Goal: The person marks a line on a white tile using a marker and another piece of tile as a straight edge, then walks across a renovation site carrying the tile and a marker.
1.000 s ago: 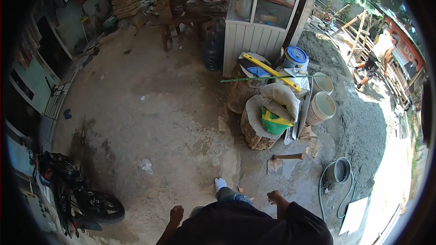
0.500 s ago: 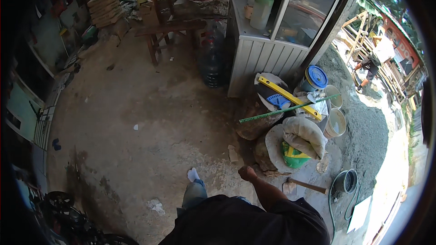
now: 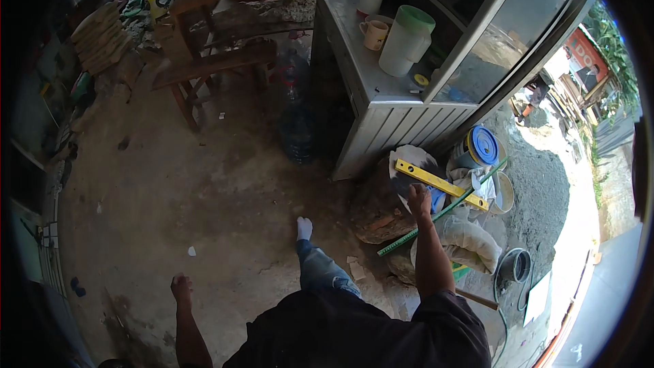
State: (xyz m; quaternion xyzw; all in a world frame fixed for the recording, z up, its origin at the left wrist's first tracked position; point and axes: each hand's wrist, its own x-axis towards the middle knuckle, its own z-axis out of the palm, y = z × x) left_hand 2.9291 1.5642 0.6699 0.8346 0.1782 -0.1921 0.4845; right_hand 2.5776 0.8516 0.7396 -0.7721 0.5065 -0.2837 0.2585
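Observation:
My right hand [image 3: 419, 199] reaches forward with curled fingers over the near side of a yellow spirit level [image 3: 446, 186]. Whether it touches the level cannot be told; nothing shows in it. The level lies across a stump-like block [image 3: 373, 215], beside a long green marked strip [image 3: 398, 240]. A blue tool [image 3: 437, 200] is partly hidden behind my hand. On the near side sits a folded pale sack [image 3: 470, 244]. Low at the left hangs my left hand [image 3: 181, 287], loosely closed over the floor, with nothing visible in it.
A metal cabinet [image 3: 388, 133] stands ahead, bearing a green-lidded jug [image 3: 407, 44] and a mug [image 3: 374, 35]. Large water bottles [image 3: 296, 138] and a wooden bench [image 3: 218, 67] are farther left. At right are a blue-lidded bucket [image 3: 482, 145], a black bucket [image 3: 516, 266] and a sand heap [image 3: 545, 187].
I have stepped forward, and the cabinet and jug look nearer. My right hand has swung forward to the spirit level. My left hand has come into view.

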